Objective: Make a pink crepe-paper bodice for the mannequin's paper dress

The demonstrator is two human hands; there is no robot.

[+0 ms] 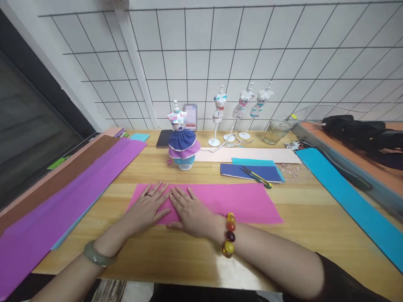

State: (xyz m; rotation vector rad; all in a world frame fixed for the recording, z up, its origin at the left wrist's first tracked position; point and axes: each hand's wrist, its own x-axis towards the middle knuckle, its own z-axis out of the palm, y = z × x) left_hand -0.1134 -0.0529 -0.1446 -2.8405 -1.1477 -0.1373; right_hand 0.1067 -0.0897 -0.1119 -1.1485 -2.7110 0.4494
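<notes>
Wooden table (315, 214) | oblong pink sheet (239, 199), flat | left hand (148, 208) spread | right hand (191, 214) spread

Craft workspace, miniature dress forms (219, 107), coloured sheets (233, 201), wooden table (151, 260), tiled wall (201, 31)

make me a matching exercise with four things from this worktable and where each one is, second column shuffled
Things
1. pink sheet
2. scissors
3. green bangle
4. glass jar

Places
a. around the left wrist
b. to the right of the three skirtless mini mannequins
c. partly under the left hand and right hand
d. lying across the dark-blue strip

Pairs: 1-c, 2-d, 3-a, 4-b
</notes>
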